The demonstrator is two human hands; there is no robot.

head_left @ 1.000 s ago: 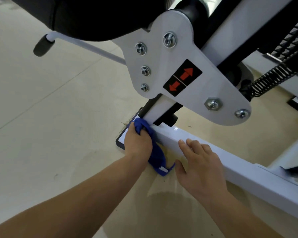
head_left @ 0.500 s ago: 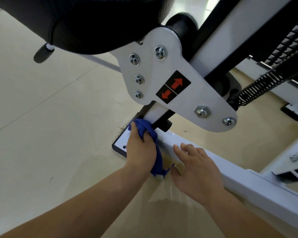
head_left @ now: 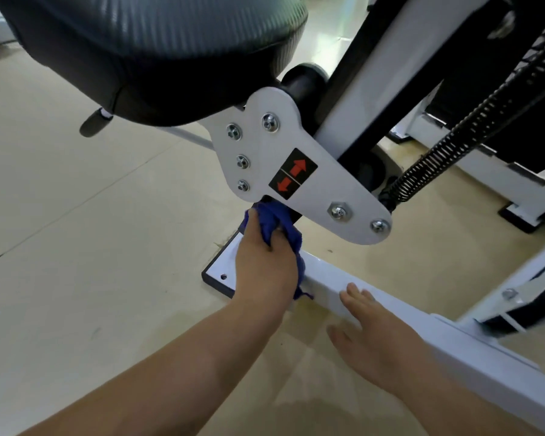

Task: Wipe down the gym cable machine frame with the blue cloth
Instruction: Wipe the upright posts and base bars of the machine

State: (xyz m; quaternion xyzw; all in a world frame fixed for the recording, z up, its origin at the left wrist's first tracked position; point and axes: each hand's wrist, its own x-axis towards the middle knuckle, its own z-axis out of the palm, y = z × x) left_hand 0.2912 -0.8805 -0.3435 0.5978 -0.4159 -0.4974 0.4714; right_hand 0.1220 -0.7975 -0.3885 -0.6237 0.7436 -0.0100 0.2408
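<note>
Blue cloth (head_left: 276, 226) bunched in your left hand (head_left: 265, 269), fingers closed round it, pressed just under the bracket plate (head_left: 296, 171). Nearer you, your right hand (head_left: 378, 338) lies flat and open on the white base beam (head_left: 324, 278), holding nothing. Black seat pad (head_left: 158, 55) beyond the plate.

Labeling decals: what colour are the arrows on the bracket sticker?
Red arrows on black, clearest in the head view.

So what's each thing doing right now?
Blue cloth: bunched, pressed on the upright post.
Left hand: gripping the cloth.
Right hand: open, flat on the white base bar.
Spring: hooked to the bracket plate.
</note>
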